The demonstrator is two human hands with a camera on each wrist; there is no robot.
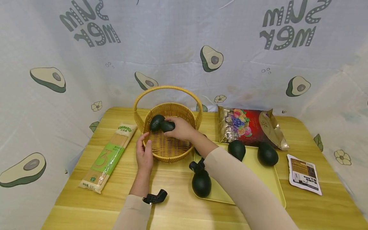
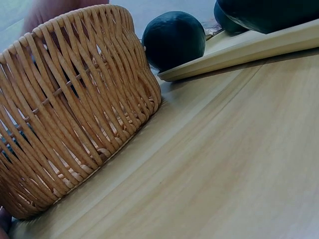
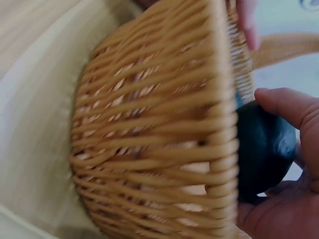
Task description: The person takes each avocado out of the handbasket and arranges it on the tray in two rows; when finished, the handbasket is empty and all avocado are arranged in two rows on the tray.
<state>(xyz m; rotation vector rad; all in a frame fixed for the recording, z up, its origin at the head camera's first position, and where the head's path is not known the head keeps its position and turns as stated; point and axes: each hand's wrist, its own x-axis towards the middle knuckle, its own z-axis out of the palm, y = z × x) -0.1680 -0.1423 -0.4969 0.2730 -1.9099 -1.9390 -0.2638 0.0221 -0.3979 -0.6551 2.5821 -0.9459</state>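
Observation:
A round wicker basket (image 1: 172, 156) with a tall arched handle stands at the back middle of the table. One dark green avocado (image 1: 156, 123) lies inside it, toward the left. My right hand (image 1: 181, 128) reaches over the rim and holds a second avocado (image 1: 167, 126) beside the first; in the right wrist view, thumb and fingers grip this avocado (image 3: 264, 149) at the rim. My left hand (image 1: 145, 156) holds the basket's left front side, thumb at the rim. The left wrist view shows the woven wall (image 2: 75, 99) close up.
Right of the basket, a yellow tray (image 1: 258, 179) bears several avocados (image 1: 267, 154), partly hidden by my right arm. Behind it lies a red and gold bag (image 1: 253, 126). A white and brown packet (image 1: 304, 174) lies far right, a noodle pack (image 1: 110, 156) left.

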